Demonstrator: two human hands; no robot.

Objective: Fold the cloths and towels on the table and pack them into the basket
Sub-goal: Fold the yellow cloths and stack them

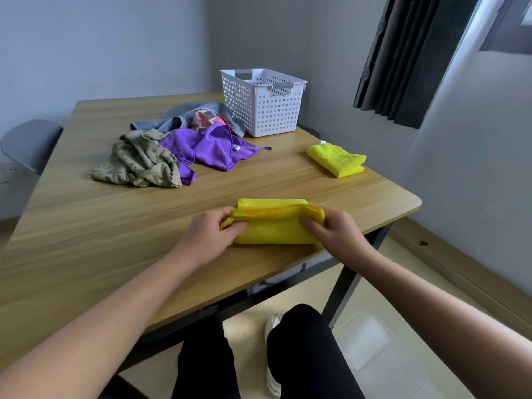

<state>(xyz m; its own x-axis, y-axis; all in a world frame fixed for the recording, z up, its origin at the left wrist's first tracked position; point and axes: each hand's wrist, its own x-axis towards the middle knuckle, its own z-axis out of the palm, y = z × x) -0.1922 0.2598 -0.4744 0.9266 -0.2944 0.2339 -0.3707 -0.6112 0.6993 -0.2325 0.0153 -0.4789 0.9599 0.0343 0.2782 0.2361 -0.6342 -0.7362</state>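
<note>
A person seated at a light wooden table (pixel 86 226) holds a bright yellow microfibre cloth (pixel 273 231), partly folded into a long band, near the table's front edge. The left hand (pixel 211 233) pinches the band's left end; the right hand (pixel 335 228) grips its right end, fingers curled over the doubled layers. The cloth looks light, soft and limp, so it will likely sag unless held at both ends or pressed flat; the stacked edges are the surest place to grip. Farther back lies a second yellow cloth, already folded (pixel 336 160), on the right. A loose heap holds a camouflage-patterned cloth (pixel 138 162), a purple cloth (pixel 213 151) and a grey towel (pixel 184 115). Behind them stands a white perforated plastic basket (pixel 262 105); its contents cannot be seen.
</note>
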